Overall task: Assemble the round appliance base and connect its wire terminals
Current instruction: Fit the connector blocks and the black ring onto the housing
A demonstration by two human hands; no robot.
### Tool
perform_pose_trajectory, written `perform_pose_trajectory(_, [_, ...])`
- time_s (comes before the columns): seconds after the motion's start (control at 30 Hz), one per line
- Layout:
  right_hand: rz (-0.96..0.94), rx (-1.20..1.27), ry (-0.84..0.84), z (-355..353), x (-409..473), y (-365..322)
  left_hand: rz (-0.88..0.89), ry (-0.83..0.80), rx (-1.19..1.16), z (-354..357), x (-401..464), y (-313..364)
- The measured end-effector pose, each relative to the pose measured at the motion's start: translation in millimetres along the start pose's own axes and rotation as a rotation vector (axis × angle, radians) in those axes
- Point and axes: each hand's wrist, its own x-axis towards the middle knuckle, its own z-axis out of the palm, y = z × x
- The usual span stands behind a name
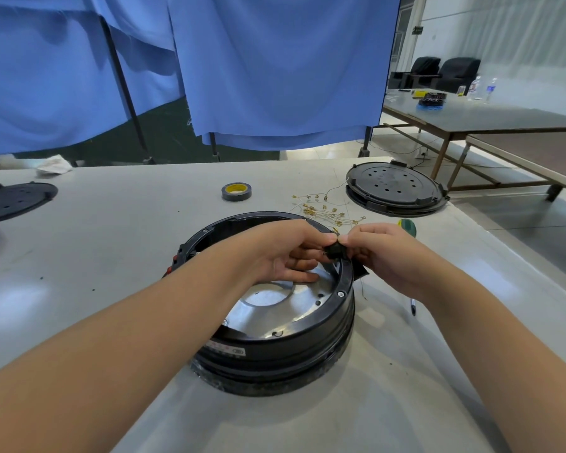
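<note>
Together both hands (286, 250) (381, 253) pinch black part (335, 251) above base rim (345, 282).

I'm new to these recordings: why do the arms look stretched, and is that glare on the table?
Head view: wide-angle distortion stretches the forearms and bends the grey table edges; soft glare patches sit on it at left and right; the silver metal plate inside the round black appliance base reflects light.
</note>
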Motion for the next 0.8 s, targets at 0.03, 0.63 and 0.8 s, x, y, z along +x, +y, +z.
perform_pose_trajectory(0.03, [-0.002,0.006,-0.008,-0.3,-0.3,0.1,0.002,-0.001,-0.001,-0.2,0.2,-0.1])
perform_pose_trajectory(0.63, [0.012,-0.022,0.006,-2.4,4.9,4.5,0.011,0.019,0.011,0.3,1.7,-1.8])
perform_pose_trajectory(0.8, [0.024,-0.006,0.003,-1.1,3.8,2.5,0.032,0.01,-0.002,-0.3,1.3,-4.9])
